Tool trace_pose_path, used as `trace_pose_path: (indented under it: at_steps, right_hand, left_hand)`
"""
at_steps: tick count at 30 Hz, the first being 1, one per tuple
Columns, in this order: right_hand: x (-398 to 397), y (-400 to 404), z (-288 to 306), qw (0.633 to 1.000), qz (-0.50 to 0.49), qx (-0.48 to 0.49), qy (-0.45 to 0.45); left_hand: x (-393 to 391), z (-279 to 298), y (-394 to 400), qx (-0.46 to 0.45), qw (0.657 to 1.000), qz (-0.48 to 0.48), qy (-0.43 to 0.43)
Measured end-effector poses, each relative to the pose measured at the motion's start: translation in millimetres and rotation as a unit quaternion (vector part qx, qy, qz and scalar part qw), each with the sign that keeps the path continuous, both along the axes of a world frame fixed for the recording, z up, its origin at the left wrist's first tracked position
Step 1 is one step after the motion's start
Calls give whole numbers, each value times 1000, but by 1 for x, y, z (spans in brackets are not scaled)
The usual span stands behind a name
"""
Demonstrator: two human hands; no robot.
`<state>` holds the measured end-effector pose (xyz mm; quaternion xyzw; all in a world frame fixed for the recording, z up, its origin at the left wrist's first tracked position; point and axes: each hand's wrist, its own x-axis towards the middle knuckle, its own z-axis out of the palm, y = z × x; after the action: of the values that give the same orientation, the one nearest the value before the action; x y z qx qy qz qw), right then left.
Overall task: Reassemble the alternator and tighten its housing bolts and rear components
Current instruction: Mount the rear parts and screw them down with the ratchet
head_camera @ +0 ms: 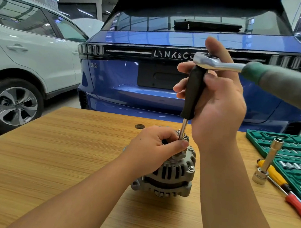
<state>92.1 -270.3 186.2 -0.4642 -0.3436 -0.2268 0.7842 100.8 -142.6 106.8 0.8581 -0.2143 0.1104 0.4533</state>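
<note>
**Driver and ratchet set over the alternator**

Head view: the alternator (167,170) stands on the wooden worktop (47,158), near its middle. The left hand (153,148) rests on top of it, fingers pinching the steel shaft of the black-handled driver (193,92). The right hand (220,103) grips that upright handle, the ratchet (245,68) seated on its top. A green socket case (292,148) lies at right.

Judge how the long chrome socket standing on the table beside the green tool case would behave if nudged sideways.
The long socket stands tall on a narrow base, leaning, so it would probably topple easily. Being round, it would likely roll across the table. It looks like rigid steel, probably heavy for its size.
</note>
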Motion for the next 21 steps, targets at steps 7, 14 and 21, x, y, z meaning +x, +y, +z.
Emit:
trace_pose_path:
  at_steps: [7, 14, 21]
  right_hand:
    - [-2, 1, 12, 993, 101, 1, 63]
    - [0, -2, 5, 994, -62, 33, 78]
    - [2, -2, 1, 1000, 11, 6, -13]
  left_hand:
    - [-4, 2, 1, 0, 1000, -9, -8]
    - [-3, 2, 0, 12, 1000, -6, -18]
    - [-1, 1, 1, 8, 1000, -5, -19]
